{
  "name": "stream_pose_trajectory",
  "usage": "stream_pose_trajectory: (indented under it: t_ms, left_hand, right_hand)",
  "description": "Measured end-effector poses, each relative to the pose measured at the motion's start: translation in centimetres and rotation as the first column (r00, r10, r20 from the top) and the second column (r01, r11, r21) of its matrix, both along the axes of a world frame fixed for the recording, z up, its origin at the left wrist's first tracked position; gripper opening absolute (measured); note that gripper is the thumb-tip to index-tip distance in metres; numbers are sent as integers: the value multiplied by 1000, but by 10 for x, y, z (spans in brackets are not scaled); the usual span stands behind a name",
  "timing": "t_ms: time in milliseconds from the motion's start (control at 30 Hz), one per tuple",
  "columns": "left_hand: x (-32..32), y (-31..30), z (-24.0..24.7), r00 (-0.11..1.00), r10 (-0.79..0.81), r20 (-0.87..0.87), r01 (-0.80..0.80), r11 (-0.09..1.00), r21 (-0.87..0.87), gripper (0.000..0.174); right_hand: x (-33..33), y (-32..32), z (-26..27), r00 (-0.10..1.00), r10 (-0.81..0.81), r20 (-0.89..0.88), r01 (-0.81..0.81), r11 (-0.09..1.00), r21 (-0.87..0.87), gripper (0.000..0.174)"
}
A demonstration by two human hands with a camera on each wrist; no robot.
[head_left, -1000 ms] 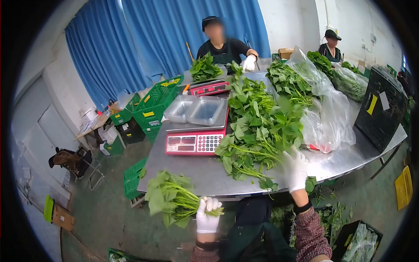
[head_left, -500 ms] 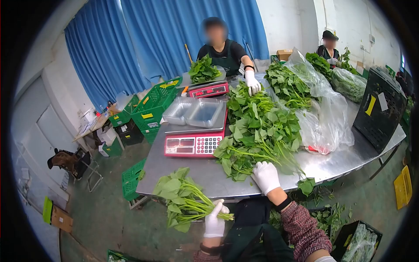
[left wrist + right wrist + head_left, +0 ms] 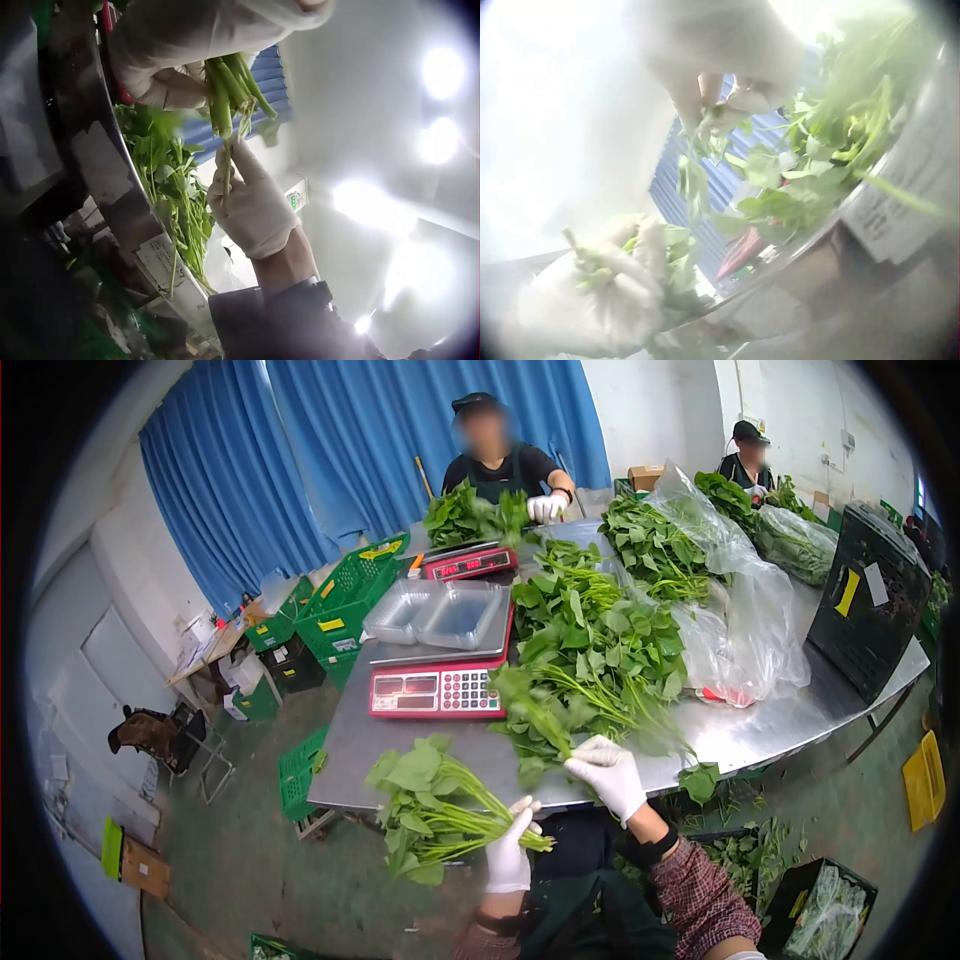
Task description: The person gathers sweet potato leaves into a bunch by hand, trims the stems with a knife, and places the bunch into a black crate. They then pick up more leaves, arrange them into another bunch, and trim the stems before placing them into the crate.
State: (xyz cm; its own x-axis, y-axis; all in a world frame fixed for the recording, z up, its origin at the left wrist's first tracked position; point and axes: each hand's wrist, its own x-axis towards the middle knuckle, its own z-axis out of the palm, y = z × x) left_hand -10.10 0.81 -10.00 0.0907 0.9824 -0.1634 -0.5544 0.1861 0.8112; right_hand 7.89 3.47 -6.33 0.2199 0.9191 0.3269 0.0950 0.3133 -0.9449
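My gloved left hand grips a bunch of leafy green stems in front of the table's near edge, leaves pointing left and cut ends right. In the left wrist view the cut stem ends stick out of that fist. My gloved right hand pinches a leafy sprig by its stem, close to the left hand and over the table edge. The sprig's leaves are blurred and overlap the large pile of greens behind. In the right wrist view some leaves hang below the right fingers.
A red scale bearing clear plastic trays stands left of the pile. Behind it is another red scale with greens. A plastic bag and a black crate are at right. A person works across the metal table.
My right hand has come left from the pile's near right side and now pinches a sprig. The left hand has shifted slightly right with its bunch. The person opposite reached to the pile, then drew back.
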Motion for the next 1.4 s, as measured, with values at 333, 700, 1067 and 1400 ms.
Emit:
stream_pose_trajectory:
  t_ms: [333,700,1067,1400]
  left_hand:
    - [13,6,-11,991,69,-112,-51,987,155,18]
    - [4,-1,-9,970,-47,-239,89,982,168,22]
    - [11,-10,-4,996,-83,-18,85,987,138,13]
    - [5,-27,19,961,-246,-129,265,950,167,16]
  right_hand:
    - [-41,-33,-23,867,-175,466,64,968,244,17]
    - [-36,-62,-23,998,-56,30,57,998,-30,14]
    - [-31,-77,-19,943,48,-329,-125,968,-218,11]
    - [37,-124,43,713,315,-626,-167,944,286,55]
